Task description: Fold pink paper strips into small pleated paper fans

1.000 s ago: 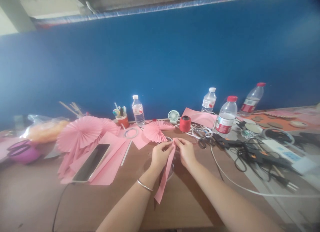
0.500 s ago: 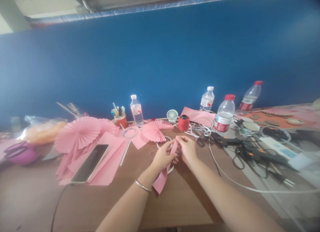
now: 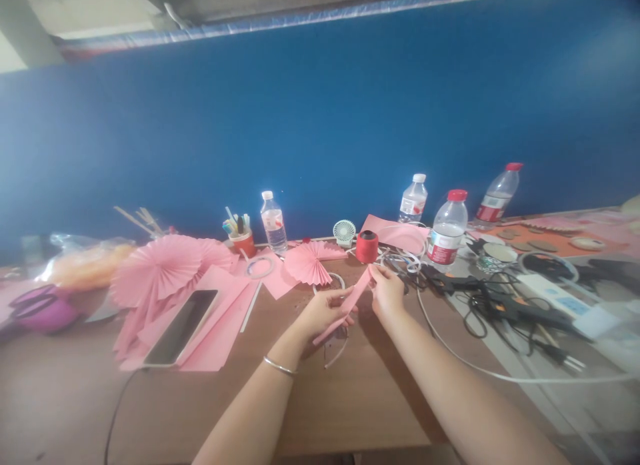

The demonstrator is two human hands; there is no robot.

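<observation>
A narrow folded strip of pink paper (image 3: 356, 295) slants between my two hands above the table. My left hand (image 3: 324, 313) grips it along its lower part, with the fingers partly behind the paper. At the strip's upper end, my right hand (image 3: 388, 293) pinches the paper between thumb and fingers. Beneath the hands lies a whitish ring-shaped cord or band (image 3: 342, 350), partly covered by the left hand. A pleated pink paper fan (image 3: 311, 261) rests just beyond the left hand, and a red spool-like object (image 3: 367, 247) stands beyond the right.
Pink sheets and a phone (image 3: 181, 328) lie on the left, beside pleated fans (image 3: 159, 268). Along the back stand a pen cup (image 3: 242, 241), a water bottle (image 3: 274, 223) and a small fan (image 3: 344, 233). Bottles (image 3: 447, 228), tangled cables (image 3: 500, 305) and a power strip (image 3: 555, 295) crowd the right.
My right hand has moved slightly right with the strip's upper end. The strip's lower end has swung up and no longer hangs below my left hand, exposing more of the ring-shaped band.
</observation>
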